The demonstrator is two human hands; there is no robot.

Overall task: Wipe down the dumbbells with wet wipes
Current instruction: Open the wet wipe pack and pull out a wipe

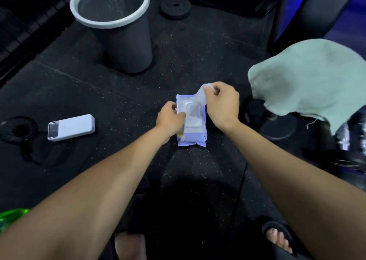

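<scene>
Dark speckled floor [122,93] carries wipes pack [195,137], bin [126,48], power bank [71,127], weight plate [175,7].

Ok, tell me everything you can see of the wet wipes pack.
The wet wipes pack is a soft, lilac plastic pouch lying flat on the dark speckled floor. A white dispenser fitting sits on top, its lid apparently open. The left hand holds its left edge down, while the right hand pinches a white wipe partly drawn from the opening.

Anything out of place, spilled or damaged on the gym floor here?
Nothing spilled or broken. One oddity: a pale green towel lies draped over the dumbbell at right, covering much of what is to be wiped. A white power bank lies loose on the floor at left.
</scene>
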